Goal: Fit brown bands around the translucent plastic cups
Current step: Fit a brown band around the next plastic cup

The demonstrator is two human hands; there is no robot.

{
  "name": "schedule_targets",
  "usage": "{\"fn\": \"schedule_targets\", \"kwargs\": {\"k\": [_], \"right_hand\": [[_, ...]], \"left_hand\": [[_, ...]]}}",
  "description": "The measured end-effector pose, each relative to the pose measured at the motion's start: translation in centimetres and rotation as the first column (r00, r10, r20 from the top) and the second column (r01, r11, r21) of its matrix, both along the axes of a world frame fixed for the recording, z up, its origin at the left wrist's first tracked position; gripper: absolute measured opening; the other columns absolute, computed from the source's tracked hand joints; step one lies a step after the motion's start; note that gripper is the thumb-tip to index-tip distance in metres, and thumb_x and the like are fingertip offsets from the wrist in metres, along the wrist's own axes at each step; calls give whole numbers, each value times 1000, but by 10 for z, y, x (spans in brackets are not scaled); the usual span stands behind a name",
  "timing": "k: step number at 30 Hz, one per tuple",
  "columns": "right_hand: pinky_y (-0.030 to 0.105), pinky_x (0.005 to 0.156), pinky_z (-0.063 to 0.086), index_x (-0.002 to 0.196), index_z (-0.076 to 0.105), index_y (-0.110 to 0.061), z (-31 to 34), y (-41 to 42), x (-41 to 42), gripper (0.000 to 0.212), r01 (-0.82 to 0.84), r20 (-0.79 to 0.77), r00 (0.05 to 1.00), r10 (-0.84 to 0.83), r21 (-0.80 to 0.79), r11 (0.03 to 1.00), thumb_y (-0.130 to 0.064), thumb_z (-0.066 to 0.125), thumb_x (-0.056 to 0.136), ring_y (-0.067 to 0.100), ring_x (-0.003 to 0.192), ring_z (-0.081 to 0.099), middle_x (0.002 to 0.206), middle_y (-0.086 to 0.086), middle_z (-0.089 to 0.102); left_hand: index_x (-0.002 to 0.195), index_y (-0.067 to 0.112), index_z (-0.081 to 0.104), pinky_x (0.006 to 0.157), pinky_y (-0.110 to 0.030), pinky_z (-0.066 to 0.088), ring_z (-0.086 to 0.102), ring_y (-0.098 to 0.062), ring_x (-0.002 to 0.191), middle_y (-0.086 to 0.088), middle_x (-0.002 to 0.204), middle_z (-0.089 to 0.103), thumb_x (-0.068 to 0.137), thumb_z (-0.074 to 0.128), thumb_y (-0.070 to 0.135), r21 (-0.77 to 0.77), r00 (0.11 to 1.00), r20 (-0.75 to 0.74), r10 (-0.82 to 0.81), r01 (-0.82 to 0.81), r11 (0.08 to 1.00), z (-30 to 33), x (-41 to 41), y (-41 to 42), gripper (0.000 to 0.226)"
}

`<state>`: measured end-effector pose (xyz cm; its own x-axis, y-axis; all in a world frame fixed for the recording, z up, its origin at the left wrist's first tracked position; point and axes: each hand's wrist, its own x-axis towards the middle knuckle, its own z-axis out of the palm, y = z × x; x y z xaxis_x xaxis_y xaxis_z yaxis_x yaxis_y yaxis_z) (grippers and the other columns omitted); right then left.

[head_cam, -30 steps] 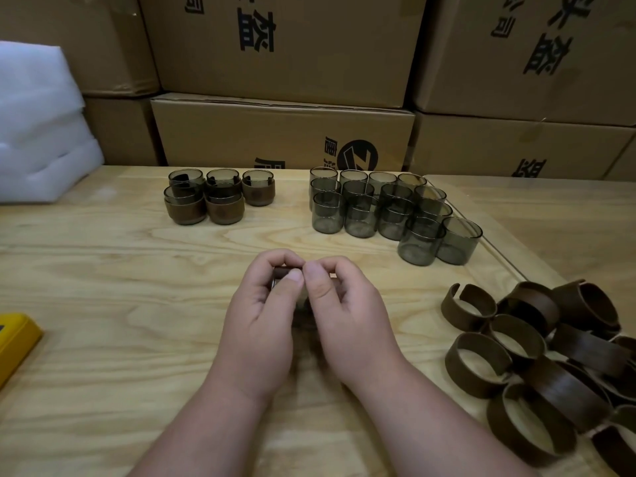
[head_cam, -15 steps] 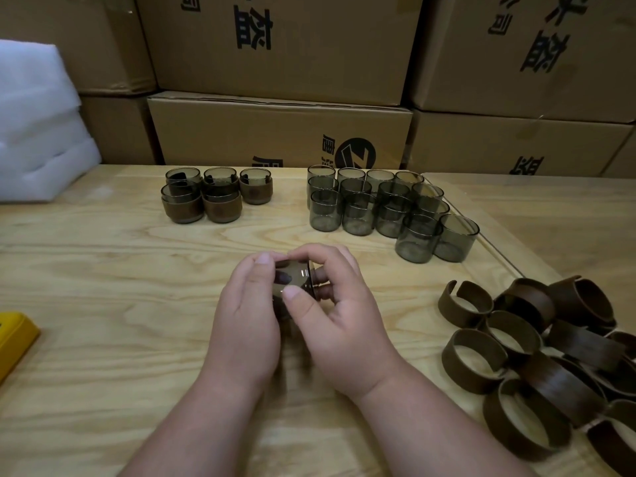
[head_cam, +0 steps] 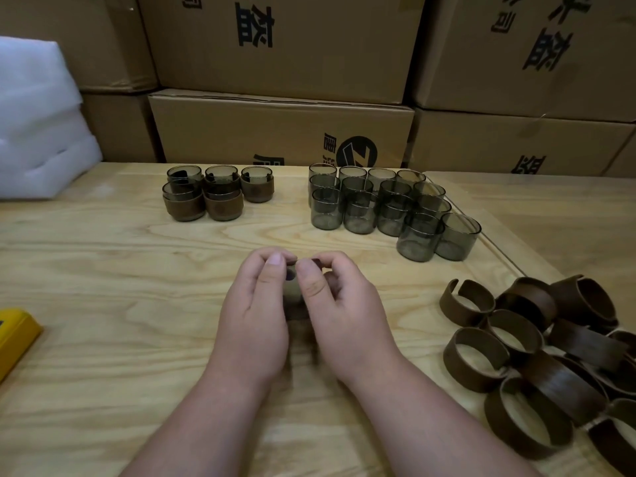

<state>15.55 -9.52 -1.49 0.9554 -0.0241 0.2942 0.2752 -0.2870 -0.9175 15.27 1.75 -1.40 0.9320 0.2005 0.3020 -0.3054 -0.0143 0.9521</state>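
Cup [head_cam: 293,297] mid-bench, almost hidden between my two hands; only a tan-brown sliver shows, so I cannot tell how any band sits on it. Left hand [head_cam: 256,311] and right hand [head_cam: 339,308] both have fingers curled round it, thumbs meeting above. Beyond the cup, to the right: bare translucent cups [head_cam: 385,208] clustered upright. Beyond it, left: banded cups [head_cam: 216,196]. Right of the cup, near the bench [head_cam: 103,270] edge: loose brown bands [head_cam: 537,352] piled.
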Motion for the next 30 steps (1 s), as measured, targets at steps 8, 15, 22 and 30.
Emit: {"fn": "schedule_targets", "kwargs": {"k": [8,15,22,30], "right_hand": [[22,73,53,106,61,-39,2,1,-2,38,13,68,998,-12,-15,1000,-66,58,79,5,83,66,90,-19,69],[12,99,44,142,51,-37,1,0,-3,69,85,170,982,-85,7,996,-60,62,79,-6,122,54,130,-19,56],[19,102,48,138,46,-51,3,-4,-1,80,198,170,963,-208,70,978,-66,71,64,-2,117,57,126,-10,57],[42,102,53,129,62,-30,4,-5,2,58,43,101,994,-51,80,996,-31,71,72,15,121,61,124,-7,64]], "left_hand": [[98,28,68,71,-30,52,71,-15,90,6,98,73,112,35,24,-25,997,-50,53,-54,998,-1,-1,1,36],[118,45,68,77,-18,56,72,-4,103,16,111,75,112,37,33,15,997,-62,-34,35,999,-3,-1,3,33],[131,31,66,91,-21,56,70,-6,113,13,119,75,97,58,6,85,974,-70,-217,223,971,-4,-1,6,44],[139,43,54,96,-21,55,66,4,115,26,126,69,69,76,24,212,973,-110,-202,222,952,-5,-3,4,76]]}}
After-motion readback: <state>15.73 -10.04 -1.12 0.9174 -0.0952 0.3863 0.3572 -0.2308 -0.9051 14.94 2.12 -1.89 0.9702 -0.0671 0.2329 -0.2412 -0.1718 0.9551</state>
